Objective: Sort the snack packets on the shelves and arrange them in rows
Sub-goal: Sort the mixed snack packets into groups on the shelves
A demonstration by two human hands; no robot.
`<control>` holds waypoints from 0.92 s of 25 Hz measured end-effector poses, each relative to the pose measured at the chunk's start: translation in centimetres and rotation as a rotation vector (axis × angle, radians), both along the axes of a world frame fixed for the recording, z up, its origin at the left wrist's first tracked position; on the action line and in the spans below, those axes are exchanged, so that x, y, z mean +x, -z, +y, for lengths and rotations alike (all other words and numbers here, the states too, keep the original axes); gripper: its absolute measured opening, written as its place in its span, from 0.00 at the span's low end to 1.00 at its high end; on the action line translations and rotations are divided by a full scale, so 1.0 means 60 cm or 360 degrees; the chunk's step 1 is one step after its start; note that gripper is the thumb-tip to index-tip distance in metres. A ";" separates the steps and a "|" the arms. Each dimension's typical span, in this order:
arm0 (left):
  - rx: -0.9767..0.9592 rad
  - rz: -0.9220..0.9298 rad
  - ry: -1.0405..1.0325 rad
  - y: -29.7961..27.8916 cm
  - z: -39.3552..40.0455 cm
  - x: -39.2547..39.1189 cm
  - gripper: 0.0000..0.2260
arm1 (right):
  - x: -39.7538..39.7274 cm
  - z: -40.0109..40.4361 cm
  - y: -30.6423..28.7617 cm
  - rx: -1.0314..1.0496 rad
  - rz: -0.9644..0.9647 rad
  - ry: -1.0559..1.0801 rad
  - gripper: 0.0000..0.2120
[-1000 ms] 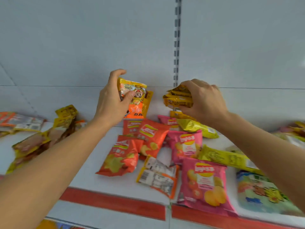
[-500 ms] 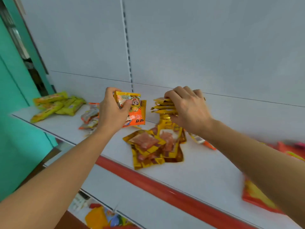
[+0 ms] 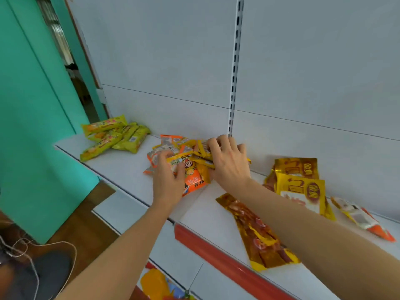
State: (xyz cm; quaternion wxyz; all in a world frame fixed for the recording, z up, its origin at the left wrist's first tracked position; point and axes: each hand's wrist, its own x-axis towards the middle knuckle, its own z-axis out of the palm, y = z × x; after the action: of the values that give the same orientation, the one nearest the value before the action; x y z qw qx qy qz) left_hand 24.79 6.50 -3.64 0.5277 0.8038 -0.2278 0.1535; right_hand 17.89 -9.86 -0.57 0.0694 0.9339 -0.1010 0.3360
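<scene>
Both hands have come down from mid-air to the white metal shelf (image 3: 129, 169) since the earlier frame, bringing their packets to a pile against its back edge. The left hand (image 3: 167, 180) grips a glossy orange snack packet with a cartoon face (image 3: 193, 177), now lying on the shelf. The right hand (image 3: 229, 163) is curled over a stack of thin yellow foil packets (image 3: 202, 151), holding them just behind and touching the orange one. Small orange-and-white packets (image 3: 171, 141) lie under and behind both. Yellow-green oblong packets (image 3: 114, 137) sit heaped at the shelf's left end. Near the front edge, by the red price strip (image 3: 216, 256), lies a long gold packet of brown strips (image 3: 257, 232); gold pouches (image 3: 298, 182) lean further back.
</scene>
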 end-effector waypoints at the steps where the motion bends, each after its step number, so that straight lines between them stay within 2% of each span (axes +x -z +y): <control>1: 0.0111 -0.0077 -0.0055 0.010 0.002 0.015 0.15 | 0.018 0.002 0.007 0.0003 -0.0012 0.0011 0.30; 5: 0.0733 -0.0266 -0.0342 0.034 0.017 0.069 0.18 | 0.068 0.011 0.034 0.0080 0.0133 0.0039 0.32; 7: 0.0888 -0.0406 -0.0382 0.039 0.029 0.093 0.22 | 0.071 0.018 0.041 0.0097 0.0199 0.0018 0.35; 9: 0.0963 -0.0393 -0.0368 0.042 0.030 0.112 0.27 | 0.062 0.023 0.039 0.0073 0.0239 0.0003 0.38; 13: 0.0779 0.0059 0.0137 0.054 0.031 0.140 0.32 | 0.066 0.056 0.040 0.0084 0.0269 0.0021 0.31; 15: 0.0745 0.0095 0.0392 0.052 0.041 0.162 0.36 | 0.088 0.068 0.031 0.0089 0.0284 0.0059 0.29; 19: 0.0960 -0.0084 0.0746 0.034 0.080 0.185 0.38 | 0.138 0.092 -0.003 -0.0011 0.0510 0.0115 0.29; 21: 0.1082 -0.0359 0.0601 0.020 0.107 0.189 0.35 | 0.160 0.115 -0.014 -0.0100 0.0635 0.0145 0.27; 23: 0.1167 -0.0549 0.0366 0.013 0.128 0.196 0.38 | 0.170 0.135 -0.020 -0.0059 0.0650 0.0112 0.25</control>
State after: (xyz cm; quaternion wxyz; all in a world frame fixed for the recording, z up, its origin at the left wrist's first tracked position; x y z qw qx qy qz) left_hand 36.53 14.17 -4.41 0.1745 0.8702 -0.4405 0.1349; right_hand 28.09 -1.75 0.61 0.1175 0.9770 -0.1113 0.1388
